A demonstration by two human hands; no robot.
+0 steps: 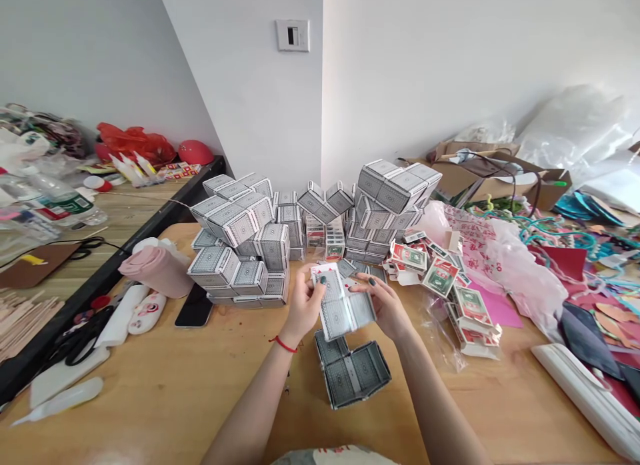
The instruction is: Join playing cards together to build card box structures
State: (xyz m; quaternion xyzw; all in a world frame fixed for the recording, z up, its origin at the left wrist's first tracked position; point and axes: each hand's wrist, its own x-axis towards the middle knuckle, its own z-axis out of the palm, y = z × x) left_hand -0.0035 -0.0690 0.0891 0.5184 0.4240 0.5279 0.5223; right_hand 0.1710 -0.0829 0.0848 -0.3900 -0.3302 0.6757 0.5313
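My left hand (304, 304) is closed on one side of a piece made of playing cards (335, 312), its thumb pressed on the grey patterned back. My right hand (384, 304) pinches the other side, where a card flap looks bent and a little blurred. Just below the hands, an open-topped block of folded playing cards (353, 373) lies on the table. More loose cards (377, 273) lie flat beyond my right fingers. Stacks of folded card blocks rise behind, a left stack (235, 268) and a right stack (395, 192).
Opened card boxes (443, 275) lie in a pile to the right, beside a pink-printed plastic bag (485, 252). A white case (585, 385) sits at the right edge. On the left are a phone (194, 308), a pink roll (155, 270), scissors (90, 335) and a glue bottle (70, 400).
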